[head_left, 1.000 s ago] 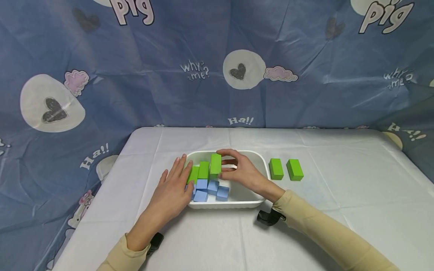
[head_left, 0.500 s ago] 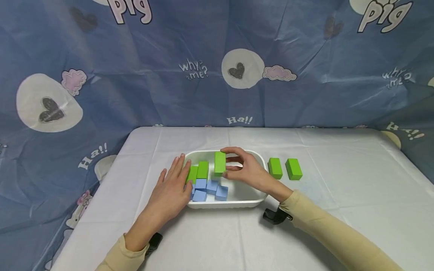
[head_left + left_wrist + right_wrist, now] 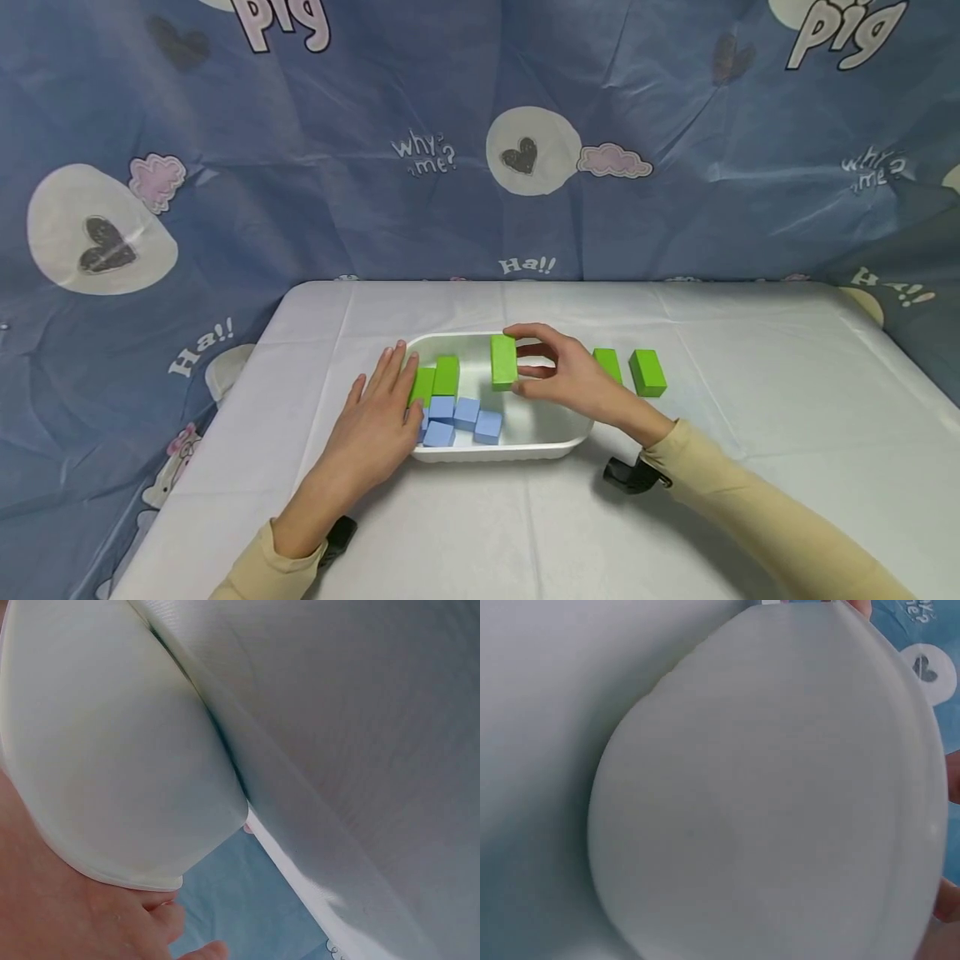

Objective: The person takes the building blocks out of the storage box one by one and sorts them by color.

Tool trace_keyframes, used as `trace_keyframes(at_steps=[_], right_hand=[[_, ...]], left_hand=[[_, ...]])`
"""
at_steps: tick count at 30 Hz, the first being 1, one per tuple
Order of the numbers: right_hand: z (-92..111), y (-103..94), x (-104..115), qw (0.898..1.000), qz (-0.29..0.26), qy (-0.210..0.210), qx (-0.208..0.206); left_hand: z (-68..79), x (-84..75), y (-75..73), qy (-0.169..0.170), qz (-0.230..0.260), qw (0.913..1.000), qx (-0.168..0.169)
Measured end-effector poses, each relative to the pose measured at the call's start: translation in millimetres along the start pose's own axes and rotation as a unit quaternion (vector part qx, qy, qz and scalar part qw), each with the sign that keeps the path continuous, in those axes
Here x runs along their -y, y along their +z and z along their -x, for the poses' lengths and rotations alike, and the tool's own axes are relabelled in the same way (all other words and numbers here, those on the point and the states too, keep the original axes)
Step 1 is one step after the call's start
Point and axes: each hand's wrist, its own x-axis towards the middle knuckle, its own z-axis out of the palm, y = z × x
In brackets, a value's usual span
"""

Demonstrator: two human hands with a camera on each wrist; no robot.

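Note:
In the head view, my right hand (image 3: pixel 573 379) pinches a green rectangular block (image 3: pixel 503 363) over the white plastic tray (image 3: pixel 495 453). My left hand (image 3: pixel 373 427) rests on the tray's left end with its fingers straight. Two green blocks (image 3: pixel 446 376) lie in the left part of the tray, one partly behind the left fingers. In front of them sit several light-blue cubes (image 3: pixel 487 427). The tray's outer wall (image 3: pixel 127 750) fills much of the left wrist view, with part of the left hand below it. The right wrist view is mostly tray wall (image 3: pixel 765 787), hiding the held block.
Two more green blocks stand on the table right of the tray: one (image 3: pixel 648 372) in full view, the other (image 3: pixel 607 365) partly covered by my right hand. White cloth (image 3: pixel 810 400) covers the table. A blue printed curtain (image 3: pixel 360 217) hangs behind.
My right hand has carried the green block rightward, away from the two green blocks in the tray. My left hand stays at the tray's left end.

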Motion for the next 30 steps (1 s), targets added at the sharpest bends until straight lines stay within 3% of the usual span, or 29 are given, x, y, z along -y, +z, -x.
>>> trace_keyframes(at_steps=[14, 22, 30], right_hand=[[18, -23.3, 4, 1.000, 0.018, 0.008, -0.013], [28, -34.2, 6, 1.000, 0.001, 0.006, -0.022], [37, -56.7, 6, 0.998, 0.044, 0.009, -0.034]], left_hand=[[0.1, -0.9, -0.5, 0.001, -0.002, 1.0000, -0.004], [-0.6, -1.0, 0.0, 0.000, -0.001, 1.0000, -0.004], [-0.5, -1.5, -0.1, -0.001, -0.005, 1.0000, -0.001]])
